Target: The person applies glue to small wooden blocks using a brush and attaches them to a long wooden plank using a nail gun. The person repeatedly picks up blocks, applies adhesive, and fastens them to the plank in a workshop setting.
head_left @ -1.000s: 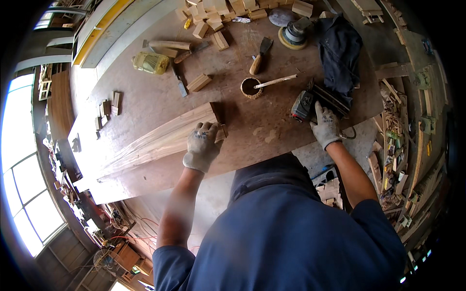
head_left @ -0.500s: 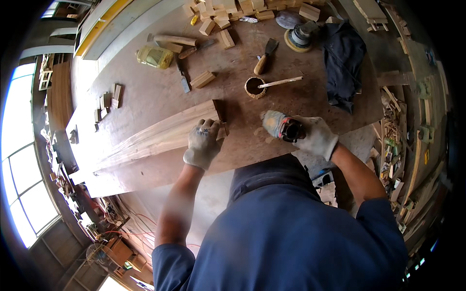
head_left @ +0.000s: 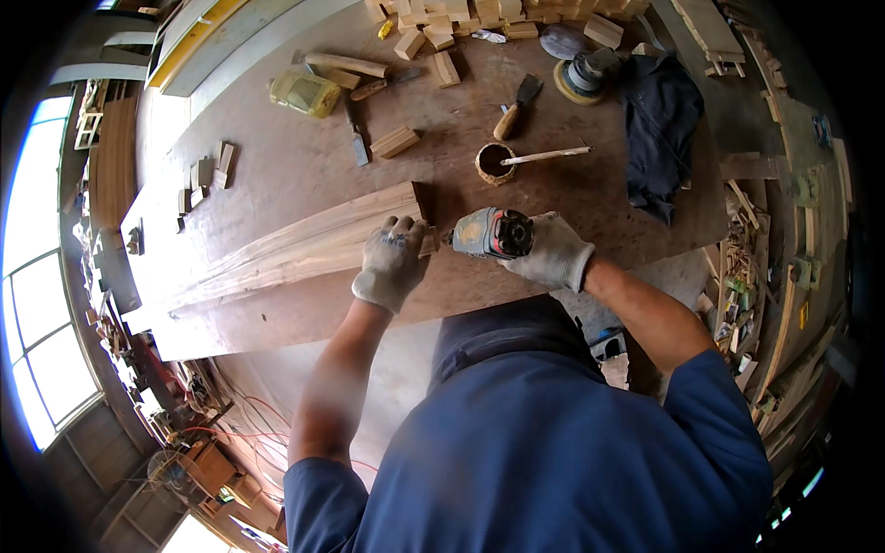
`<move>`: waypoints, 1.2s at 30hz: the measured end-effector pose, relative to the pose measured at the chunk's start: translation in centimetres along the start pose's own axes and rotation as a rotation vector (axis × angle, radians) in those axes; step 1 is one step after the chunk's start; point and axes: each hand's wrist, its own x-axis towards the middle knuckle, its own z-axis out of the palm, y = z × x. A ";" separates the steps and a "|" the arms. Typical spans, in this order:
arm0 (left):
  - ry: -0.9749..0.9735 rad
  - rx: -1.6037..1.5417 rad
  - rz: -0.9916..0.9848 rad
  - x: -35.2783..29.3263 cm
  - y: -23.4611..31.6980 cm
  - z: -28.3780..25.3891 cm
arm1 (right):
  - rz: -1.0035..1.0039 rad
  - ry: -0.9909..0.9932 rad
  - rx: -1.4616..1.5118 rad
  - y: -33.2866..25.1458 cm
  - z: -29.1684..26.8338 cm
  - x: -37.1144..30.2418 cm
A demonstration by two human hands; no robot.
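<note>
resting my left hand (head_left: 392,263) on long wooden piece (head_left: 300,241) near its wide end, probably to steady it; could not tell whether it gripped. my right hand (head_left: 553,253) was clamped round power tool (head_left: 489,232), nose toward that end. hands apart. wooden piece lay flat on worktable (head_left: 304,152), likely for support; round pot (head_left: 482,171) stood beyond, perhaps for reach.

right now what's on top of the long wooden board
The gloved left hand rests on the long wooden board, near its right end. The wood beneath the hand is covered, and the board hides the tabletop under it.
</note>
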 end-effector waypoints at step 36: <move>0.013 0.005 -0.014 0.1 -0.1 0.4 | -0.028 -0.016 -0.062 -0.1 0.5 0.7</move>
